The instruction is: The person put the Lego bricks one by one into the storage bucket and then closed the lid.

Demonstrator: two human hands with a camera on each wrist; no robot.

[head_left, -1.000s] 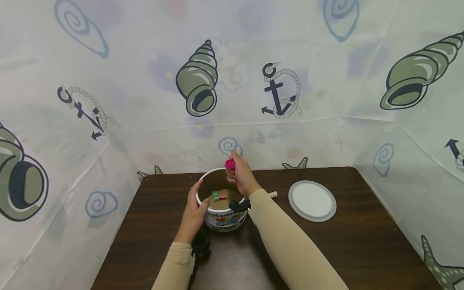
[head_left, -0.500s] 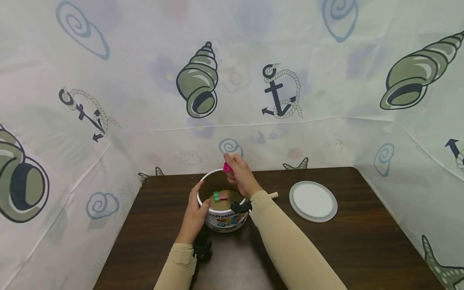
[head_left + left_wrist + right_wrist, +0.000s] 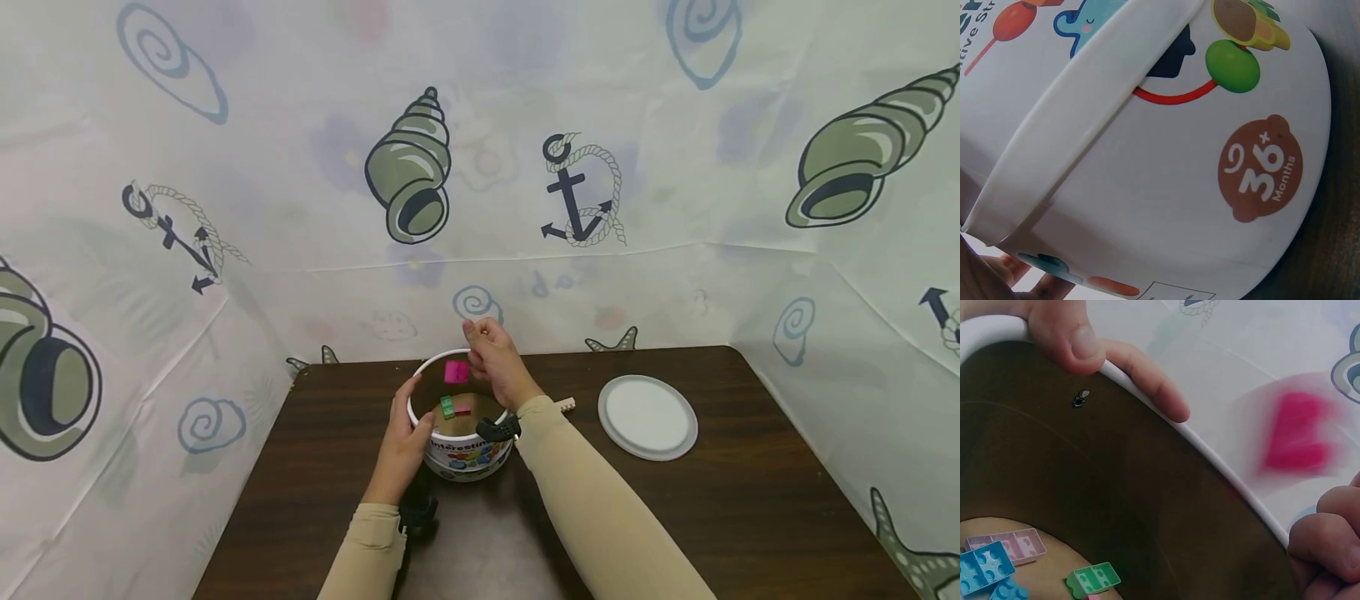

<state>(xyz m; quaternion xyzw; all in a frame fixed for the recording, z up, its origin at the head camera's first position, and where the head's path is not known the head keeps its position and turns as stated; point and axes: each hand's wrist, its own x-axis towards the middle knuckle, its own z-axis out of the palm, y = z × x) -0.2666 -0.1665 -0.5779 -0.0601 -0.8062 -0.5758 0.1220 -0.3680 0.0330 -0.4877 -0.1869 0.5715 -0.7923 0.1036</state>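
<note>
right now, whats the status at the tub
Left hand grips white tub. Right hand curled, holding nothing. Pink block midair, untouched. Green block inside, seemingly no obstruction.

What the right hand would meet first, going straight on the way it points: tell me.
In the head view, the right hand points forward toward the printed cloth backdrop, so that likely comes first, around the blue spiral shell print; the gap's depth is unclear.

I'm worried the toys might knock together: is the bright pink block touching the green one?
Apart. The right wrist view shows it plainly: the bright pink block, blurred, sits well away from the green block, with the white rim running between them.
</note>
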